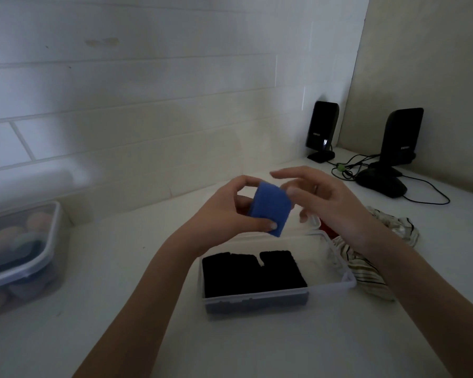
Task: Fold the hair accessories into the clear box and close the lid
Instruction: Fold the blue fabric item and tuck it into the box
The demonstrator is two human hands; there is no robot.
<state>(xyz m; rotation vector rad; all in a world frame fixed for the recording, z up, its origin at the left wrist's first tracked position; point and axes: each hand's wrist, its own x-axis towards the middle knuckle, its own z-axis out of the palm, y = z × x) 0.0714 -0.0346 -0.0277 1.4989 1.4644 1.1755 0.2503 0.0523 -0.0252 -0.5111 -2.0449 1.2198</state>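
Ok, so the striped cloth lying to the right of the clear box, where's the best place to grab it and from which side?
Judging by how it lies, pinch the bunched fold of the striped cloth nearest the clear box, coming from above. It is crumpled with raised ridges, so a pinch should catch easily there. The right hand is closest; the left hand holds the blue band.

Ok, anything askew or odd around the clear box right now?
Nothing is spilled or damaged. The clear box sits level, with black folded pieces neatly filling its left side. The left hand holds a folded blue band above it. Striped fabric lies crumpled against the box's right edge, still unfolded.
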